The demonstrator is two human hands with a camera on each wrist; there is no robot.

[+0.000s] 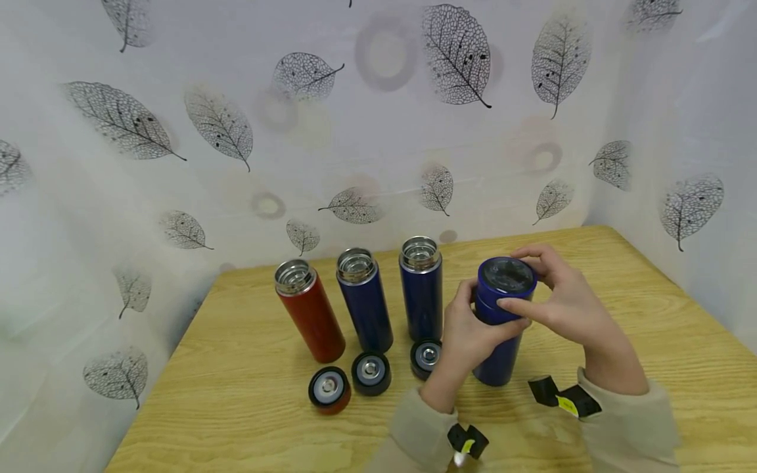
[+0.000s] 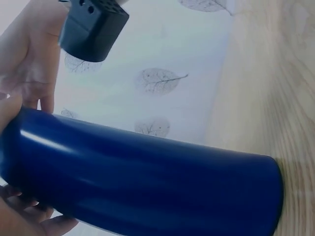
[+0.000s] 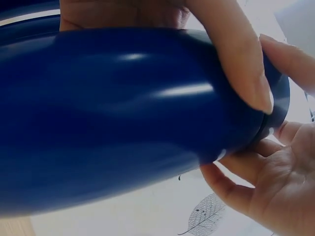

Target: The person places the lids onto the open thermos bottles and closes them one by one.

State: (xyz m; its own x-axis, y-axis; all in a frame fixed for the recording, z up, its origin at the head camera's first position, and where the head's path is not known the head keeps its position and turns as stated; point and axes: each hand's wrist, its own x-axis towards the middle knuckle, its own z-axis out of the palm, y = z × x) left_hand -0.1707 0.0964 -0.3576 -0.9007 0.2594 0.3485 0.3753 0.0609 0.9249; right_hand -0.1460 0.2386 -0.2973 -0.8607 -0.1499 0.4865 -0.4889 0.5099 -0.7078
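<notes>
Blue vacuum flask (image 1: 499, 361): upright at the right of the group, between the two hands, its base apparently meeting the wood-grain table (image 1: 236, 407).
Left hand (image 1: 473, 338): fingers and thumb curled round the flask's upper body.
Right hand (image 1: 570, 305): thumb against the near side of the dark-topped lid (image 1: 507, 276), fingers bent over its far side — a pinch across the rim.
Risk at the seam: a line shows between lid and body; uneven pressure from the pinch could tilt the lid and make it bind.
Risk at the grip: the wall is smooth and glossy; too loose a left hold would probably let the whole flask turn or tip.
Risk at the loose lids: red-sided lid (image 1: 328, 389), middle black lid (image 1: 371, 372) and right black lid (image 1: 426, 358) lie underside up; the last, partly hidden by the left wrist, could be swept aside by that arm.
Risk at the uncapped row: red flask (image 1: 313, 322), middle navy flask (image 1: 368, 309) and right navy flask (image 1: 422, 295) stand narrow — a knock might topple one.
Writing: no brand legible on any flask; the yellow tag (image 1: 568, 405) at the right cuff is too small to read.
</notes>
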